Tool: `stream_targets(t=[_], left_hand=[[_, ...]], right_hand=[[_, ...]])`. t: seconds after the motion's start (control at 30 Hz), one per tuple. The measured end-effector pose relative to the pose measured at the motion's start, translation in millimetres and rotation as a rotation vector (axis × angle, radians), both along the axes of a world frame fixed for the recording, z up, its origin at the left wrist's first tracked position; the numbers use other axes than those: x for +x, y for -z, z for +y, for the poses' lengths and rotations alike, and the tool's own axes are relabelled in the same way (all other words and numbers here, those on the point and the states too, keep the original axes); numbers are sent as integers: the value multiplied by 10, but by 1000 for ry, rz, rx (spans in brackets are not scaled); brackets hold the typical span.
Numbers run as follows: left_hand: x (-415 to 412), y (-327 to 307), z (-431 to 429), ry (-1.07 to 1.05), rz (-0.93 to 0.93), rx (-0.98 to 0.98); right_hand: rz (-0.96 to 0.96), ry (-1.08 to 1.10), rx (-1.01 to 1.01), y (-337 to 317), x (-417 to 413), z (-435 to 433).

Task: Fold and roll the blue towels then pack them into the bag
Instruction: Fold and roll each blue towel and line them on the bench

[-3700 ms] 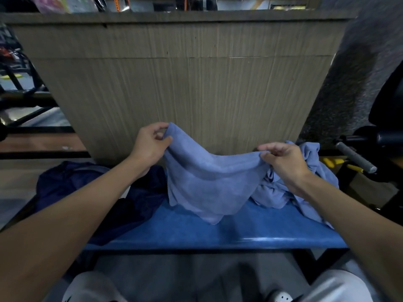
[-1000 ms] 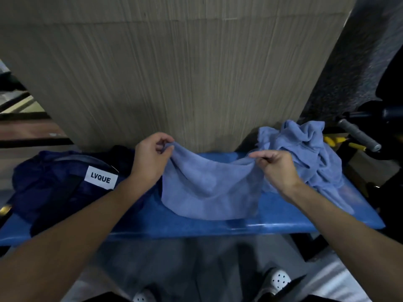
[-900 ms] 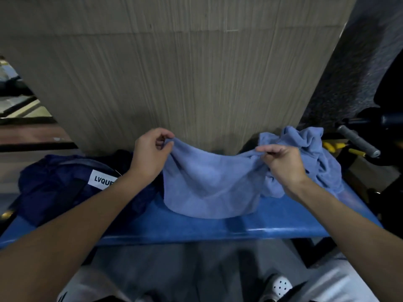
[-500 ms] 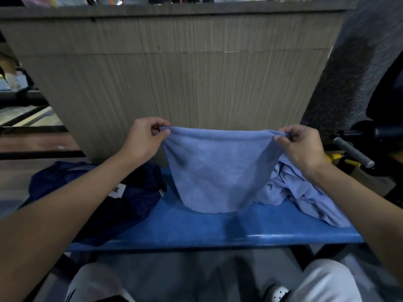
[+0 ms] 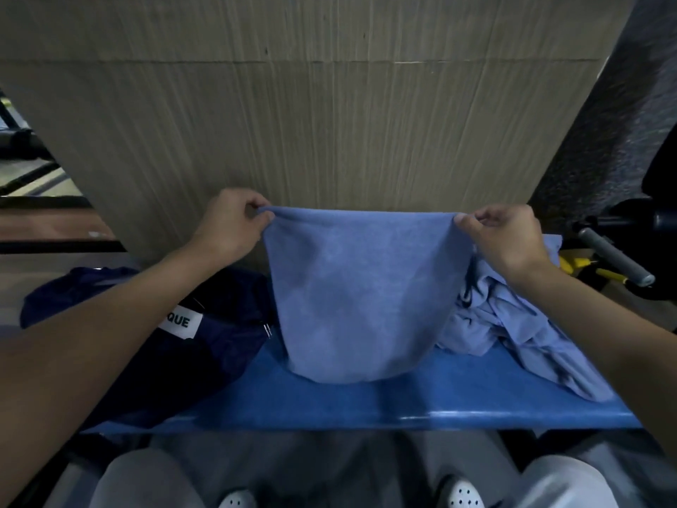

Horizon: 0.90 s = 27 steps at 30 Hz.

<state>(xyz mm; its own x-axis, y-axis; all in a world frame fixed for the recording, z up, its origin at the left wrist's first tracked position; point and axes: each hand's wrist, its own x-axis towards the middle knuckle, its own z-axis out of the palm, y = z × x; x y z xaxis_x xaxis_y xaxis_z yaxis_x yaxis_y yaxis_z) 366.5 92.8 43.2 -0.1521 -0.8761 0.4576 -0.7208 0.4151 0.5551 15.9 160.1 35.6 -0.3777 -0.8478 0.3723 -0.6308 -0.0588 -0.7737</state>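
A light blue towel (image 5: 361, 295) hangs stretched between my two hands above the blue bench (image 5: 366, 401). My left hand (image 5: 229, 227) pinches its top left corner and my right hand (image 5: 502, 236) pinches its top right corner. The towel's lower edge rests on the bench. A crumpled pile of blue towels (image 5: 513, 324) lies on the bench to the right, partly behind my right forearm. A dark navy bag (image 5: 198, 342) with a white label lies on the bench to the left, partly under my left arm.
A tall wood-grain panel (image 5: 329, 122) stands right behind the bench. A grey handle (image 5: 615, 256) and yellow parts sit at the far right. My knees and shoes show below the bench's front edge.
My hands have lifted the towel and moved apart, pulling its top edge taut and straight; earlier it sagged between them. The view has tilted down a little.
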Motion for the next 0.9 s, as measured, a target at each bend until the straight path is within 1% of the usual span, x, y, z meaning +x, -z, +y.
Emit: stream_targets(t=[0.13,0.27,0.33,0.4,0.47,0.53,0.6,0.67,0.73,0.83,0.9], left_hand=[[-7,22,-287,-43,200,9],[-54,-97,-325,-20,292,-56],[-45,-88,-278,-6,289,-78],[-21,5,-185,17,265,-64],[1,213,-43,32,233,-1],[25,563,152,38,190,104],[52,968,387,37,135,199],[91,1311,630,59,91,300],[137,1544,849,93,46,367],[202,1745,1076,153,-70,431],[232,1807,1127,180,-113,479]], right_hand=[[-167,-43,-62,-23,71,-351],[-132,-54,-144,-99,93,-483],[-125,-73,-169,-72,97,-447],[-66,-71,-169,33,89,-350],[-5,-104,-105,235,64,-197],[85,-198,2,542,48,21],[188,-243,137,930,24,268],[198,-242,286,1304,13,533],[203,-254,367,1580,14,760],[235,-271,494,1771,18,1019],[272,-291,559,1814,-4,1110]])
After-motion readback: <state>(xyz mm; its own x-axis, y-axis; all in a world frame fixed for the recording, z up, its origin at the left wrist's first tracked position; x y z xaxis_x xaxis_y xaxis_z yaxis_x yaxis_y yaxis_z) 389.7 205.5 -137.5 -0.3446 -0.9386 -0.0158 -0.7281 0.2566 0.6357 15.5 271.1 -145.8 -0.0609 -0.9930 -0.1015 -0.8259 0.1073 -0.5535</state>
